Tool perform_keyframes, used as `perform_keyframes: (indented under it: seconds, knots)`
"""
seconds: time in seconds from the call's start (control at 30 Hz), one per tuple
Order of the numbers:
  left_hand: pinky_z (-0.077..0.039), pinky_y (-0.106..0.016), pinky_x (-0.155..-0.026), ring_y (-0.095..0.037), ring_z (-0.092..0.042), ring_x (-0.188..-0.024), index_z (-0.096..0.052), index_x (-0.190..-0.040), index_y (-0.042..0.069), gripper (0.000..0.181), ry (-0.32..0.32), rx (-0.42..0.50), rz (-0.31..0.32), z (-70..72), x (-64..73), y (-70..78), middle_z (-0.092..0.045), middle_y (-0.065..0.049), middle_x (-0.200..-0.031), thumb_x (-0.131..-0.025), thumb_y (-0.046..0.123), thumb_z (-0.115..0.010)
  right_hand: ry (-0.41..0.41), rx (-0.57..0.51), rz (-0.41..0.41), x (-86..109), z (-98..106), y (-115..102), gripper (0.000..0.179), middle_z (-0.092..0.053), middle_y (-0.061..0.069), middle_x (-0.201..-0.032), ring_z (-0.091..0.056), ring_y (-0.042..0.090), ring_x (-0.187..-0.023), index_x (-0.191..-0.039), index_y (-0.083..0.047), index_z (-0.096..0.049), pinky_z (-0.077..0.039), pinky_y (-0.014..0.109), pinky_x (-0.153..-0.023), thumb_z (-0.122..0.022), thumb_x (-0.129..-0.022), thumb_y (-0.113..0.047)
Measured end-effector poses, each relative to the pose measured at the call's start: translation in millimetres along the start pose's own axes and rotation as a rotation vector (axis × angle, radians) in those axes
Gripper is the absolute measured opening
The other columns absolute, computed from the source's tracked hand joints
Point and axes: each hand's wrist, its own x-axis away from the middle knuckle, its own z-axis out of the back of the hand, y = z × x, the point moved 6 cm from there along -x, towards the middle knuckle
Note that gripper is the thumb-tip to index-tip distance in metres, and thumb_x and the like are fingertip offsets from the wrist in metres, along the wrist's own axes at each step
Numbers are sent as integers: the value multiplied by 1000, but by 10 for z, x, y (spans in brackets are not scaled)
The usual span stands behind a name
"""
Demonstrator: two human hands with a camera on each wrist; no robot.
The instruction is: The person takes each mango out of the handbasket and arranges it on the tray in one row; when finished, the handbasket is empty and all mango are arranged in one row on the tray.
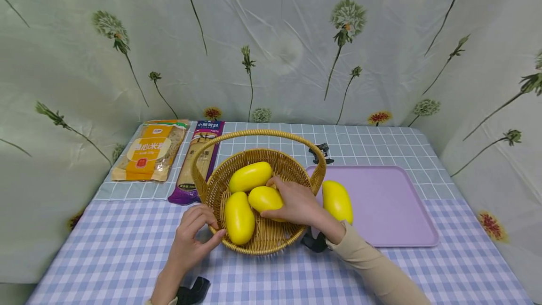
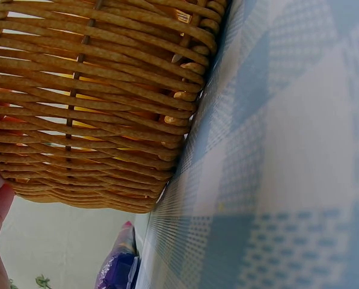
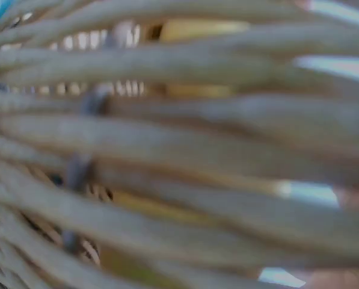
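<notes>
A wicker basket (image 1: 271, 241) with a tall arched handle stands at the middle of the table. Inside it are three yellow mangoes, one at the back (image 1: 251, 177), one at the front left (image 1: 239, 218) and one at the right (image 1: 264, 198). My right hand (image 1: 296, 203) reaches over the basket's right rim and grips the right mango between thumb and fingers. At the front left rim my left hand (image 1: 192, 234) holds the basket's edge. The left wrist view shows the woven wall (image 2: 89, 108) close up, with fingers at its left edge.
Right of the basket lies a purple tray (image 1: 385, 206), with another mango (image 1: 337, 201) on its left edge. Two packets, an orange one (image 1: 148, 152) and a purple pasta one (image 1: 199, 159), lie at the back left. A small black object (image 1: 322, 153) sits behind the basket.
</notes>
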Motion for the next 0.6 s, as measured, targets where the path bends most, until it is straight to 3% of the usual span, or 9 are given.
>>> perform_keyframes:
  seconds: [0.3, 0.6]
  knots:
    - [-34, -30, -93, -27, -52, -82, -56, -72, 8, 30, -2, -5, 5, 4, -23, 29, -59, -4, -84, -89, 30, -67, 137, -85, 18, 141, 131, -32, 70, -58, -3, -118, -55, 11, -91, -130, -24, -48, -45, 32, -71, -71, -74, -59]
    - [-34, -30, -93, -29, -52, -82, -56, -72, 8, 29, -5, 2, 15, 4, -16, 20, -58, -4, -84, -89, 29, -68, 273, -229, 66, 315, 284, -59, 71, -56, -9, -117, -55, 8, -90, -129, -25, -48, -48, 30, -71, -73, -72, -58]
